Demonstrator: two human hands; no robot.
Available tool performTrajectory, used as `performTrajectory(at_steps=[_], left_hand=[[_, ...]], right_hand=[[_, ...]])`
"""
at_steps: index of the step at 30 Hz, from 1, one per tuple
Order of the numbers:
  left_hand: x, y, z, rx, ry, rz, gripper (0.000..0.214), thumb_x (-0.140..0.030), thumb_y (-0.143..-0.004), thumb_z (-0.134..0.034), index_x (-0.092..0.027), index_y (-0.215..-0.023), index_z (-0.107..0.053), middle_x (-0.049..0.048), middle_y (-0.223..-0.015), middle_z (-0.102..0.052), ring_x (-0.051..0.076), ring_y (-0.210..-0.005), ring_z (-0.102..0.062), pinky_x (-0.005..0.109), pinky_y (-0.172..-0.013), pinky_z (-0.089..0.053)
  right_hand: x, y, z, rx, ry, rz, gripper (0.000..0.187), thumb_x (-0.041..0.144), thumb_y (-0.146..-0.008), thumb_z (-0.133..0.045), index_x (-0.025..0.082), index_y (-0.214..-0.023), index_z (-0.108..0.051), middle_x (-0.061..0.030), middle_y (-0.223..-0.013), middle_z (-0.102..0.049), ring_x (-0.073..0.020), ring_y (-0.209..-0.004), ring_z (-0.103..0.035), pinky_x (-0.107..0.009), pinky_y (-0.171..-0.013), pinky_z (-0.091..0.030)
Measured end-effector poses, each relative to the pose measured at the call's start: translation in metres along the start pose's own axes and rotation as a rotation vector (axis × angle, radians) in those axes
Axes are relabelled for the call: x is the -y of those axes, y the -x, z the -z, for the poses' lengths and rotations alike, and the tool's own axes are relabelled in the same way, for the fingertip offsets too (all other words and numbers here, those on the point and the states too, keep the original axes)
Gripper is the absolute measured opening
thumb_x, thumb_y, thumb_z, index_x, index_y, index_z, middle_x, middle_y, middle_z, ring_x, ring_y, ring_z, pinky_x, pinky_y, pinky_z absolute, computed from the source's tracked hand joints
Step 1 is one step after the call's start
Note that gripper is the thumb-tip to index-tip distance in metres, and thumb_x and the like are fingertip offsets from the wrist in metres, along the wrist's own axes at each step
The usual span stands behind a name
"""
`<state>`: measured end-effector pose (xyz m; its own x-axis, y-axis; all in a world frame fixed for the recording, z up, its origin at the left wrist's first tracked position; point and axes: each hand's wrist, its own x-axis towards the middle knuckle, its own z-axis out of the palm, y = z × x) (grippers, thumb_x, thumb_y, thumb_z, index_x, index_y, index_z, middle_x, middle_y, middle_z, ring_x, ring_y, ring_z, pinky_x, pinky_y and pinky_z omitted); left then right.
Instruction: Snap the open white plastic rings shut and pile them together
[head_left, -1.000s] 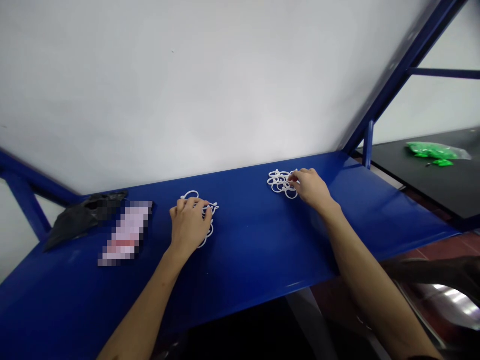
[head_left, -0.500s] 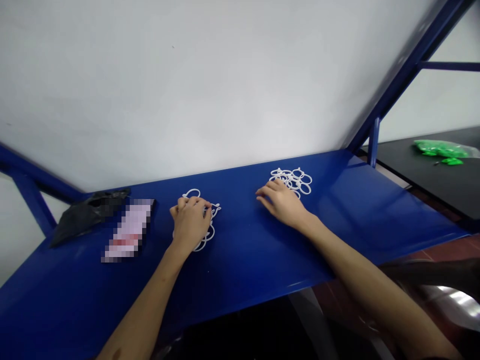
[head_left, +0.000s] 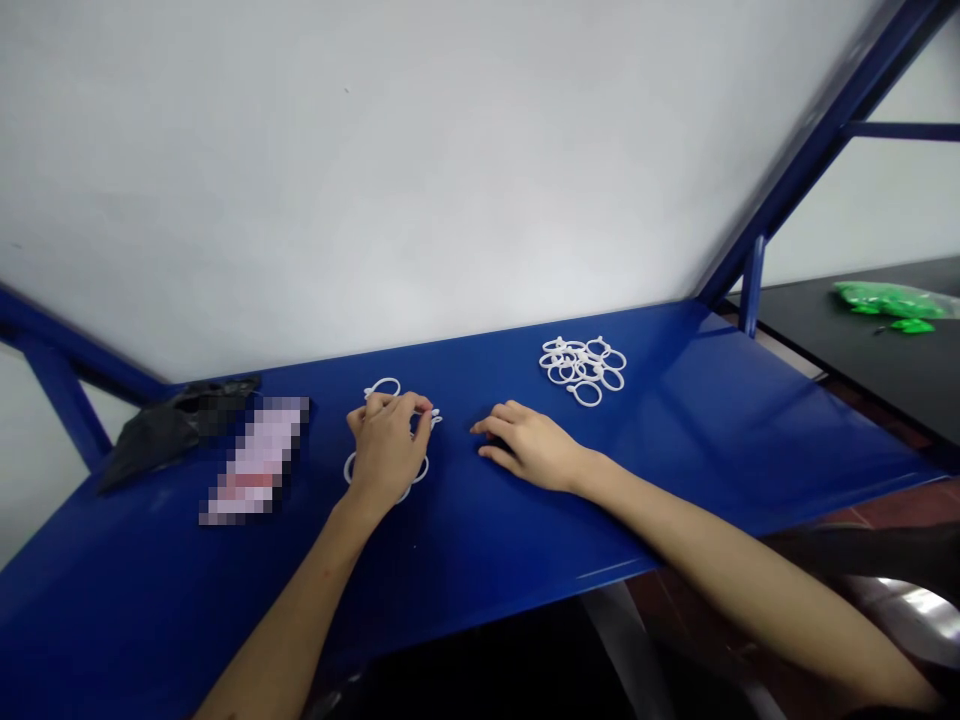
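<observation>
My left hand (head_left: 386,440) is over a loose group of thin white rings, its thumb and forefinger pinched at the small knobbed end of a white ring (head_left: 436,416). Around and beneath that hand, parts of other white rings (head_left: 388,380) show; the palm hides the rest. My right hand (head_left: 529,445) hovers low above the blue table (head_left: 480,560), fingers curled but apart, with nothing visible in them. Beyond it, to the right, lies a heap of several white rings (head_left: 581,365), each with a little knob.
To the left are a crumpled black plastic bag (head_left: 172,425) and a flat, pixelated pink-white item (head_left: 259,460). A pale wall (head_left: 450,180) rises behind the table. Blue frame bars (head_left: 810,150) slope up at both sides. On a black table at right rests a clear bag of green pieces (head_left: 885,298).
My right hand has moved left and nearer, away from the right heap, which is now uncovered. My left thumb and forefinger have come together at a ring's end.
</observation>
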<state>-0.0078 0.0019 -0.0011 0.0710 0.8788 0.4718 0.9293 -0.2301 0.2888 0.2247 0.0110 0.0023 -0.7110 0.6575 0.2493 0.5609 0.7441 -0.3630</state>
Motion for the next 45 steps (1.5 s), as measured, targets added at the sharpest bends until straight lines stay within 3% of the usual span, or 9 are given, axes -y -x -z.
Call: performTrajectory(at_steps=[5, 11, 16, 22, 33, 36, 39, 42, 45], left_hand=[[-0.015, 0.002, 0.011, -0.067, 0.282, -0.008, 0.013, -0.033, -0.093, -0.06, -0.023, -0.096, -0.067, 0.0049, -0.096, -0.074, 0.025, -0.094, -0.062, 0.042, -0.089, -0.044], [-0.032, 0.008, 0.009, 0.112, 0.884, 0.196, 0.026, -0.046, -0.085, -0.07, -0.023, -0.096, -0.07, 0.002, -0.087, -0.072, 0.017, -0.076, -0.066, 0.027, -0.066, -0.051], [-0.029, 0.01, -0.002, 0.07, 0.994, 0.314, 0.027, -0.042, -0.08, -0.077, -0.023, -0.098, -0.073, 0.0035, -0.096, -0.075, 0.017, -0.085, -0.069, 0.029, -0.077, -0.056], [-0.029, 0.011, -0.007, 0.081, 1.044, 0.352, 0.022, -0.041, -0.075, -0.08, -0.022, -0.087, -0.077, 0.0054, -0.094, -0.078, 0.021, -0.088, -0.072, 0.036, -0.085, -0.057], [-0.03, 0.013, -0.004, 0.011, 0.692, 0.033, 0.011, -0.03, -0.089, -0.066, -0.026, -0.086, -0.076, 0.0014, -0.086, -0.075, 0.018, -0.077, -0.068, 0.035, -0.078, -0.056], [-0.022, 0.008, -0.009, 0.047, 0.414, -0.081, 0.023, -0.03, -0.094, -0.059, -0.027, -0.113, -0.073, 0.0046, -0.11, -0.075, 0.023, -0.099, -0.065, 0.043, -0.093, -0.051], [-0.008, 0.005, -0.014, 0.057, 0.068, -0.088, 0.037, -0.028, -0.095, -0.053, -0.024, -0.131, -0.064, 0.0088, -0.129, -0.068, 0.031, -0.118, -0.055, 0.052, -0.103, -0.04], [0.004, 0.003, -0.014, 0.094, -0.134, -0.036, 0.037, -0.029, -0.091, -0.055, -0.022, -0.125, -0.067, 0.0101, -0.129, -0.067, 0.037, -0.123, -0.049, 0.058, -0.103, -0.032], [0.009, 0.002, -0.012, 0.142, -0.173, -0.02, 0.03, -0.028, -0.089, -0.054, -0.022, -0.113, -0.072, 0.0088, -0.123, -0.07, 0.037, -0.122, -0.05, 0.056, -0.103, -0.03]], right_hand=[[0.006, 0.0, -0.003, -0.063, -0.22, -0.021, 0.026, 0.032, -0.097, -0.061, 0.019, -0.12, -0.06, -0.008, -0.106, -0.069, -0.0203, -0.098, -0.064, -0.034, -0.087, -0.052], [0.019, -0.003, -0.005, -0.221, -0.639, -0.143, 0.017, 0.037, -0.096, -0.062, 0.022, -0.096, -0.056, 0.0012, -0.08, -0.068, -0.0131, -0.069, -0.065, -0.026, -0.068, -0.051], [0.017, -0.004, -0.006, -0.377, -0.65, -0.187, 0.012, 0.032, -0.095, -0.062, 0.022, -0.101, -0.058, 0.0028, -0.074, -0.068, -0.0134, -0.067, -0.066, -0.025, -0.067, -0.051], [0.013, 0.001, -0.003, -0.354, -0.51, -0.067, 0.013, 0.027, -0.098, -0.059, 0.021, -0.086, -0.061, -0.0031, -0.089, -0.073, -0.0155, -0.078, -0.069, -0.027, -0.073, -0.052], [0.007, 0.003, 0.004, -0.274, -0.164, 0.13, 0.023, 0.027, -0.104, -0.044, 0.019, -0.093, -0.062, -0.0075, -0.089, -0.069, -0.0168, -0.08, -0.065, -0.028, -0.073, -0.053], [-0.001, 0.001, 0.023, -0.332, 0.04, -0.008, 0.023, 0.022, -0.102, -0.046, 0.021, -0.093, -0.067, -0.0079, -0.092, -0.068, -0.0183, -0.08, -0.064, -0.029, -0.071, -0.052], [-0.023, 0.007, 0.049, -0.434, 0.257, -0.277, 0.023, 0.015, -0.096, -0.049, 0.021, -0.094, -0.071, -0.0096, -0.096, -0.068, -0.0211, -0.084, -0.063, -0.031, -0.07, -0.05], [-0.055, 0.021, 0.068, -0.397, 0.423, -0.53, 0.021, 0.013, -0.093, -0.053, 0.019, -0.093, -0.073, -0.0118, -0.096, -0.069, -0.0247, -0.088, -0.062, -0.033, -0.073, -0.048], [-0.083, 0.032, 0.074, -0.292, 0.467, -0.64, 0.017, 0.018, -0.093, -0.057, 0.018, -0.097, -0.074, -0.0121, -0.099, -0.07, -0.0256, -0.091, -0.061, -0.033, -0.076, -0.047]])
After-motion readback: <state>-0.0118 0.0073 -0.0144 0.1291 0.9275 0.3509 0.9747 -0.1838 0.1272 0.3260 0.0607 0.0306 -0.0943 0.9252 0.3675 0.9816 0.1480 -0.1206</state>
